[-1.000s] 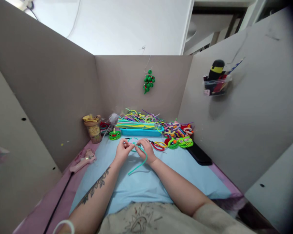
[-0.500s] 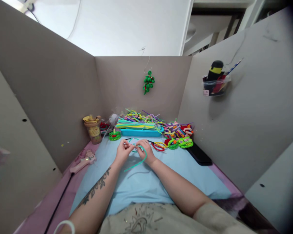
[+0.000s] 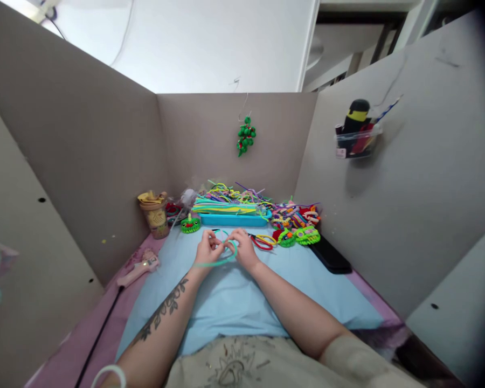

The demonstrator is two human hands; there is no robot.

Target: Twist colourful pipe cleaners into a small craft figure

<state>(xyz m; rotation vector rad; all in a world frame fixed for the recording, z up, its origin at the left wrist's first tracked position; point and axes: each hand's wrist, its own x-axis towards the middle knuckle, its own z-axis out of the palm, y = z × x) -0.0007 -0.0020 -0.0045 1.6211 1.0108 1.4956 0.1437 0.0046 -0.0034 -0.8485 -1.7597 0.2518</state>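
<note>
Teal pipe cleaner (image 3: 220,260) lay pinched between the left hand (image 3: 207,251) and right hand (image 3: 242,249), both closed on it above the blue mat (image 3: 234,302), near the blue tray (image 3: 232,219). One loop was already bent at the far end — the free tail remained unshaped, its long axis running left-right, tip pointing left.

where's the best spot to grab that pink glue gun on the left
Grip the pink glue gun by its handle, the thicker end that points toward the person, coming from above with the left hand. It lies flat on the pink mat, and its cord trails from the handle end, so lift clear of it.
</note>
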